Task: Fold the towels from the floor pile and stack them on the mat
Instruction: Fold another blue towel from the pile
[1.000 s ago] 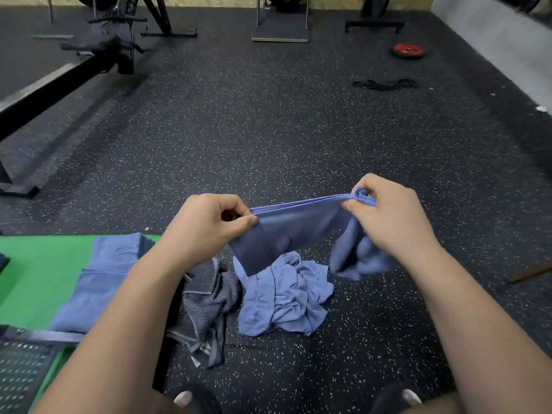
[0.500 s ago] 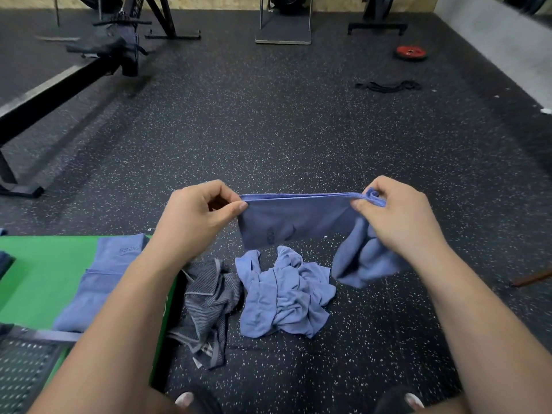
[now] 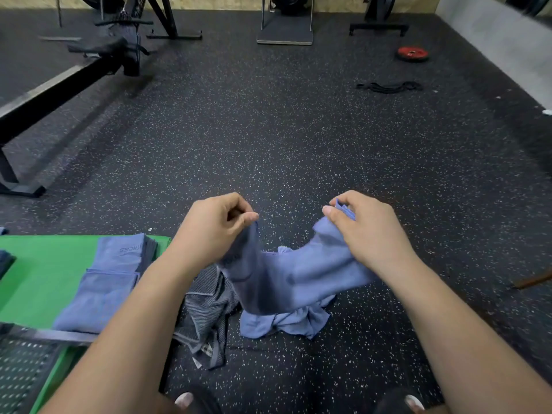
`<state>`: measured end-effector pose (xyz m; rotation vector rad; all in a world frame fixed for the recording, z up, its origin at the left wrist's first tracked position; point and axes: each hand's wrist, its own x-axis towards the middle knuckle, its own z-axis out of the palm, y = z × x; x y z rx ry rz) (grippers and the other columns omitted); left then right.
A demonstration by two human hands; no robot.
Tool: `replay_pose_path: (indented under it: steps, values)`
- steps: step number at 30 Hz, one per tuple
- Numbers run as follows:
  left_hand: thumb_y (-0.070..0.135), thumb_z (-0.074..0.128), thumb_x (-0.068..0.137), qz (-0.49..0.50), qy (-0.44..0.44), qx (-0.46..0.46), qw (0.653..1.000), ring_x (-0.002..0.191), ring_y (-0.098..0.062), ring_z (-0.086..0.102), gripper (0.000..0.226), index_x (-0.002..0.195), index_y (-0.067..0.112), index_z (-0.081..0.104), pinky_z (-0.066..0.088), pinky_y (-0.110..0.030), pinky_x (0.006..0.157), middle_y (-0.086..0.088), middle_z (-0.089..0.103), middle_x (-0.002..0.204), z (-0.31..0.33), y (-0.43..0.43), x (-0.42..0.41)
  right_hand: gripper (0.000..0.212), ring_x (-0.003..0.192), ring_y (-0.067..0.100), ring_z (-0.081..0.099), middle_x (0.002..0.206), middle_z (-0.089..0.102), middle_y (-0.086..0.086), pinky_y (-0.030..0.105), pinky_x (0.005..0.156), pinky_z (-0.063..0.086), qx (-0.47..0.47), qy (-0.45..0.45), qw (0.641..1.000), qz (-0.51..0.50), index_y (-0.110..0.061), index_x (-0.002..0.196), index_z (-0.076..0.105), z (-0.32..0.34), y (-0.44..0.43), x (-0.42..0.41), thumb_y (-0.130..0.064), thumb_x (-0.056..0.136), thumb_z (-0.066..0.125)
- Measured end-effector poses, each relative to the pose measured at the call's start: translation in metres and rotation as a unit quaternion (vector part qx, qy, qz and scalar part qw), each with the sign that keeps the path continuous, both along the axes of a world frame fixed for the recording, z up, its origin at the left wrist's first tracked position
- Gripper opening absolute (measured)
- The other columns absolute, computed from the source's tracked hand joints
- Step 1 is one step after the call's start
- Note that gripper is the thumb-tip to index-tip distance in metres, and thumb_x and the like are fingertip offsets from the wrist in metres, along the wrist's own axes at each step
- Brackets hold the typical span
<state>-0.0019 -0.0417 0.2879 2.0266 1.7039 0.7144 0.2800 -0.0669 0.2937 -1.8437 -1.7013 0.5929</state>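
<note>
Towel (image 3: 286, 282) sags over floor pile (image 3: 277, 327), hiding most; mid-span blurred, perhaps doubled.

Your mat (image 3: 44, 273) lies at your left, with the folded towels (image 3: 107, 282) stacked on it. Just right of it, the floor pile (image 3: 206, 309) sits under the towel (image 3: 292, 273) held between your left hand (image 3: 212, 225) and right hand (image 3: 367, 228). A rowing machine (image 3: 59, 82) stands far behind, to the left.
</note>
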Motion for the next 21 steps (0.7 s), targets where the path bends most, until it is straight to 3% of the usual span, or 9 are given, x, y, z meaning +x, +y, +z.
replay_pose_path:
  steps: [2, 6, 9, 11, 13, 16, 18, 21]
  values:
    - [0.038, 0.080, 0.095, -0.004, -0.016, -0.019, 1.000, 0.068, -0.001, 0.063, 0.021, 0.079, 0.030, 0.069, 0.041, -0.012, 0.061, 0.011, 0.071, 0.068, -0.002, -0.002, 0.008, 0.022, 0.090, 0.022, 0.066, 0.092, 0.073, -0.004, 0.035, 0.072, 0.038, 0.002, 0.004, 1.000, 0.013, -0.022, 0.104, 0.072, -0.004, -0.003, -0.006, -0.042, 0.106, 0.063]
    - [0.038, 0.085, 0.090, 0.006, -0.116, -0.084, 0.990, 0.056, 0.000, 0.058, 0.020, 0.078, 0.027, 0.074, 0.046, -0.024, 0.059, 0.012, 0.074, 0.067, -0.009, -0.010, 0.031, 0.023, 0.105, 0.025, 0.068, 0.112, 0.077, 0.001, 0.036, 0.084, 0.047, 0.004, 0.029, 0.999, 0.039, -0.022, 0.122, 0.071, -0.009, -0.010, -0.023, -0.036, 0.108, 0.061]
    - [0.036, 0.088, 0.088, 0.023, -0.183, -0.115, 0.976, 0.053, -0.002, 0.055, 0.017, 0.080, 0.025, 0.077, 0.044, -0.023, 0.057, 0.008, 0.075, 0.068, -0.013, -0.017, 0.047, 0.014, 0.086, 0.028, 0.062, 0.087, 0.067, 0.001, 0.038, 0.070, 0.038, -0.022, 0.043, 0.997, 0.055, -0.023, 0.117, 0.064, -0.012, -0.014, -0.033, -0.033, 0.109, 0.058]
    - [0.032, 0.087, 0.089, 0.034, -0.211, -0.126, 0.969, 0.054, -0.004, 0.057, 0.015, 0.080, 0.024, 0.078, 0.048, -0.024, 0.057, 0.006, 0.076, 0.070, -0.012, -0.020, 0.054, 0.009, 0.079, 0.024, 0.057, 0.083, 0.061, -0.001, 0.039, 0.066, 0.034, -0.036, 0.047, 0.996, 0.061, -0.025, 0.113, 0.061, -0.013, -0.016, -0.037, -0.031, 0.109, 0.057]
    - [0.027, 0.086, 0.090, 0.039, -0.238, -0.141, 0.960, 0.058, -0.009, 0.061, 0.012, 0.081, 0.024, 0.079, 0.054, -0.028, 0.058, 0.002, 0.078, 0.073, -0.010, -0.023, 0.058, 0.008, 0.076, 0.020, 0.055, 0.081, 0.058, -0.002, 0.035, 0.063, 0.039, -0.046, 0.048, 0.996, 0.065, -0.027, 0.115, 0.059, -0.012, -0.017, -0.039, -0.031, 0.109, 0.056]
    - [0.021, 0.083, 0.092, 0.037, -0.247, -0.152, 0.956, 0.063, -0.013, 0.067, 0.011, 0.082, 0.025, 0.080, 0.061, -0.032, 0.062, -0.001, 0.079, 0.075, -0.008, -0.028, 0.062, 0.007, 0.080, 0.022, 0.059, 0.084, 0.062, -0.001, 0.037, 0.068, 0.046, -0.057, 0.040, 0.995, 0.077, -0.028, 0.115, 0.056, -0.008, -0.020, -0.042, -0.032, 0.109, 0.053]
    - [0.020, 0.083, 0.091, 0.039, -0.246, -0.146, 0.958, 0.067, -0.017, 0.073, 0.011, 0.082, 0.025, 0.080, 0.067, -0.041, 0.071, 0.000, 0.079, 0.075, -0.010, -0.030, 0.064, 0.007, 0.085, 0.024, 0.062, 0.090, 0.067, 0.002, 0.039, 0.072, 0.048, -0.067, 0.027, 0.993, 0.089, -0.028, 0.112, 0.057, -0.006, -0.022, -0.043, -0.030, 0.109, 0.050]
    - [0.026, 0.084, 0.090, 0.044, -0.202, -0.117, 0.971, 0.072, -0.016, 0.077, 0.011, 0.081, 0.029, 0.079, 0.066, -0.043, 0.077, 0.009, 0.078, 0.073, -0.011, -0.033, 0.067, 0.013, 0.072, 0.018, 0.065, 0.084, 0.066, 0.000, 0.034, 0.062, 0.046, -0.094, 0.022, 0.990, 0.105, -0.028, 0.109, 0.060, -0.001, -0.026, -0.046, -0.028, 0.109, 0.047]
